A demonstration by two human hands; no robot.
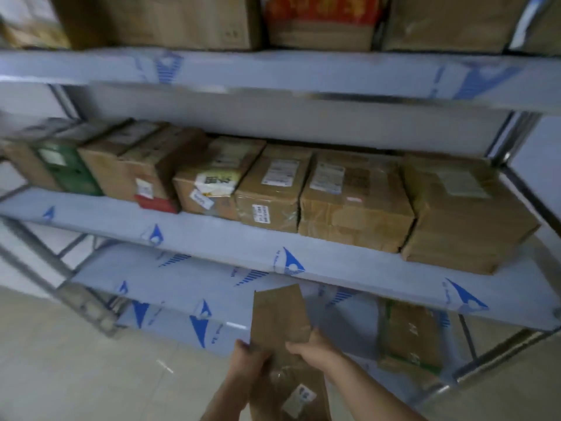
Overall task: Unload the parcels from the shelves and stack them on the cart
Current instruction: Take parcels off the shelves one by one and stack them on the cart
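I hold a long brown cardboard parcel (pixel 280 317) in both hands at the bottom middle of the head view, in front of the lowest shelf (pixel 182 281). My left hand (pixel 247 358) grips its left edge. My right hand (pixel 309 347) grips its right side. A white label shows on the parcel's near end. The middle shelf (pixel 212 238) carries a row of several brown parcels, among them a large taped one (pixel 355 205) and another at the right end (pixel 464 214). No cart is in view.
The top shelf (pixel 273 71) holds large cartons, one with red and yellow print (pixel 321 16). One brown parcel (pixel 409 338) stands on the lowest shelf at the right. A green box (pixel 66 168) sits in the middle row at the left. Beige tiled floor (pixel 76 360) lies below.
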